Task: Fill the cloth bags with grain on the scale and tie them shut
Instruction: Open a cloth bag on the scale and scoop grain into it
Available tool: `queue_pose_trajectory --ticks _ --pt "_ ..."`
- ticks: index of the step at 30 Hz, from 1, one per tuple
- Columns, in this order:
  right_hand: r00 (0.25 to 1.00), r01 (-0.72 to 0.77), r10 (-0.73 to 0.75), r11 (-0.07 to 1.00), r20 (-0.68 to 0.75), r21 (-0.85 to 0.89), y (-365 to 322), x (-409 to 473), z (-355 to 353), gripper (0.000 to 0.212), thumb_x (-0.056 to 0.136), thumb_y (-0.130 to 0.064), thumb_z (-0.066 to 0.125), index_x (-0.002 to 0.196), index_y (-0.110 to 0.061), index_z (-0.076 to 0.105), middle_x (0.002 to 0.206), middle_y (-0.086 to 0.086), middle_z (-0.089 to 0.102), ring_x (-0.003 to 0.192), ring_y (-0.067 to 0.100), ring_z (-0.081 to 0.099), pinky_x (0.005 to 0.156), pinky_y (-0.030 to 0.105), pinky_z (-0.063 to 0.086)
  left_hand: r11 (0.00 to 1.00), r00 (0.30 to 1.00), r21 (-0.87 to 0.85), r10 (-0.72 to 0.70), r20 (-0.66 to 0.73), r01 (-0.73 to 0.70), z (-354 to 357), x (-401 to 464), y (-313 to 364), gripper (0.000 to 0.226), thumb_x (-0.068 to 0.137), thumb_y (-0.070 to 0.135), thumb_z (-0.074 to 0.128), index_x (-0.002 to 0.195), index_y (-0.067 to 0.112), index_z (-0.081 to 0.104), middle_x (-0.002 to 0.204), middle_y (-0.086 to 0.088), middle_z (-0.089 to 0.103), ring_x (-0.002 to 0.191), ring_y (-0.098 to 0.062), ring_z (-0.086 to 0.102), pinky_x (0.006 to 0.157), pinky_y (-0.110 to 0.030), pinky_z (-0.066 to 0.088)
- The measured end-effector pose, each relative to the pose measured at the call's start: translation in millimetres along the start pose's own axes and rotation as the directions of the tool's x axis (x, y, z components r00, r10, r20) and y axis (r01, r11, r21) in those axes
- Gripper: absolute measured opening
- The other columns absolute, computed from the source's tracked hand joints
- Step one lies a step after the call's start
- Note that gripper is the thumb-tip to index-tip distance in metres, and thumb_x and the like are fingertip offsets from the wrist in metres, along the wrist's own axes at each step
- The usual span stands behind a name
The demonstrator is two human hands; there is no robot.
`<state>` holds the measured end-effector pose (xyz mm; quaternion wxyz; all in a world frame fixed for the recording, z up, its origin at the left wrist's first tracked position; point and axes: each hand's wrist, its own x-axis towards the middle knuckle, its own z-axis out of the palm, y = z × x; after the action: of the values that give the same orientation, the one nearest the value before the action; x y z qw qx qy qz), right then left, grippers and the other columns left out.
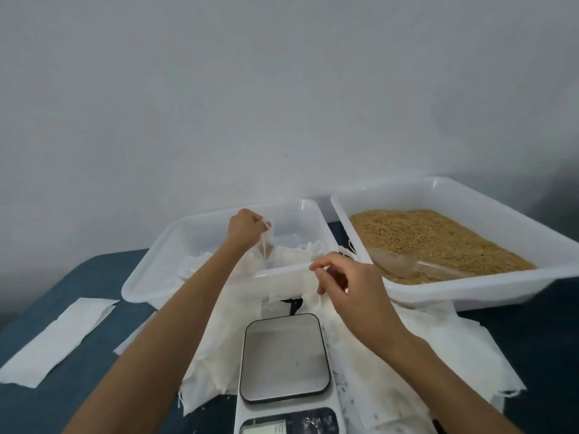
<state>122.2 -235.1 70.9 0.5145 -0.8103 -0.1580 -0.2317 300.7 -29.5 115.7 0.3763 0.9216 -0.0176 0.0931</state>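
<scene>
The left hand is raised over the left white tray, its fingers pinched on the top of a small cloth bag that hangs from them just inside the tray, toward its middle. More white cloth lies crumpled on the tray floor below the bag. The right hand hovers at about four o'clock from the left hand, near the tray's front rim, thumb and forefinger brought together as if on a thin string; whether anything is actually between them is too fine to tell. The two hands are apart, the bag only in the left. At two o'clock from the right hand sits the grain tray, a second white tray with brown grain and a clear scoop lying in it. The scale stands at six o'clock from the hands, its platform bare, on a heap of white cloth spread over the dark blue desk. A folded white strip lies at eight o'clock, well apart from the scale.
</scene>
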Motion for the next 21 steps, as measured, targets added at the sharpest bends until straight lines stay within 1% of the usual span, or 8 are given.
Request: queue_pose_trajectory --ticks 2,4,8,10,12,15,18,21 --pt "0.998 -0.055 0.057 0.991 -0.016 0.125 4 4 -6 0.015 0.099 -0.017 0.061 0.096 -0.028 0.071 0.069 -0.006 0.069 0.055 0.012 0.058 0.055 0.022 0.045 0.966 0.995 0.258 -0.042 0.087 0.019 5 4 1 0.016 0.095 0.009 0.070 0.080 0.012 0.066 0.078 -0.010 0.056 0.079 -0.025 0.053 0.075 -0.035 0.050" --pt "0.993 -0.094 0.111 0.958 -0.048 0.273 4 10 -13 0.017 0.102 -0.017 0.056 0.098 -0.021 0.071 0.069 0.001 0.069 0.056 0.016 0.055 0.058 0.029 0.047 0.903 0.983 0.430 -0.071 0.167 -0.008 12 4 -1 0.015 0.093 0.009 0.070 0.079 0.010 0.066 0.078 -0.007 0.059 0.078 -0.025 0.055 0.069 -0.031 0.045" --pt "0.980 -0.130 0.188 0.855 -0.067 0.501 2 16 -26 0.030 0.108 -0.023 0.044 0.102 -0.009 0.070 0.071 0.009 0.069 0.058 0.017 0.055 0.061 0.025 0.049 0.902 0.973 0.432 -0.088 0.214 -0.014 12 -6 2 0.029 0.091 0.007 0.069 0.065 0.012 0.057 0.067 -0.006 0.051 0.069 -0.024 0.047 0.059 -0.030 0.037" --pt "0.970 -0.168 0.238 0.794 -0.045 0.585 1 17 -29 0.036 0.109 -0.028 0.042 0.103 -0.006 0.069 0.071 0.009 0.069 0.058 0.018 0.055 0.061 0.024 0.051 0.922 0.983 0.388 -0.061 0.173 -0.011 5 -15 5 0.008 0.095 0.008 0.068 0.103 0.008 0.072 0.100 -0.012 0.066 0.097 -0.029 0.062 0.083 -0.033 0.049" --pt "0.957 -0.208 0.289 0.718 -0.013 0.664 1 19 -32 0.040 0.108 -0.032 0.041 0.104 -0.004 0.069 0.070 0.010 0.067 0.056 0.018 0.055 0.060 0.024 0.051 0.936 0.997 0.344 0.080 -0.001 -0.075 3 -38 10 0.029 0.098 0.008 0.064 0.127 0.007 0.066 0.118 -0.011 0.066 0.111 -0.030 0.061 0.094 -0.038 0.048" --pt "0.946 -0.228 0.324 0.658 0.002 0.718 -1 21 -34 0.042 0.108 -0.033 0.041 0.102 -0.003 0.069 0.069 0.011 0.067 0.055 0.017 0.054 0.058 0.024 0.050 0.919 0.892 0.215 0.379 -0.247 -0.331 14 -102 19 0.009 0.096 0.007 0.066 0.102 0.014 0.069 0.092 0.001 0.063 0.085 -0.021 0.058 0.075 -0.036 0.047" --pt "0.948 -0.225 0.319 0.670 -0.001 0.707 -3 20 -32 0.042 0.108 -0.031 0.041 0.101 0.000 0.068 0.067 0.010 0.067 0.054 0.017 0.054 0.056 0.023 0.049 0.880 0.904 0.260 0.424 -0.055 -0.397 37 -152 22 0.019 0.096 0.022 0.071 0.078 0.018 0.065 0.075 0.009 0.060 0.071 -0.015 0.053 0.065 -0.033 0.043" --pt "0.954 -0.225 0.301 0.705 0.003 0.673 -5 18 -30 0.041 0.109 -0.029 0.040 0.100 -0.001 0.069 0.069 0.012 0.067 0.055 0.019 0.054 0.056 0.024 0.048 0.841 0.954 0.453 0.279 0.109 -0.297 59 -167 24 0.031 0.099 0.047 0.062 0.082 0.022 0.067 0.085 0.007 0.065 0.083 -0.018 0.059 0.070 -0.034 0.043"
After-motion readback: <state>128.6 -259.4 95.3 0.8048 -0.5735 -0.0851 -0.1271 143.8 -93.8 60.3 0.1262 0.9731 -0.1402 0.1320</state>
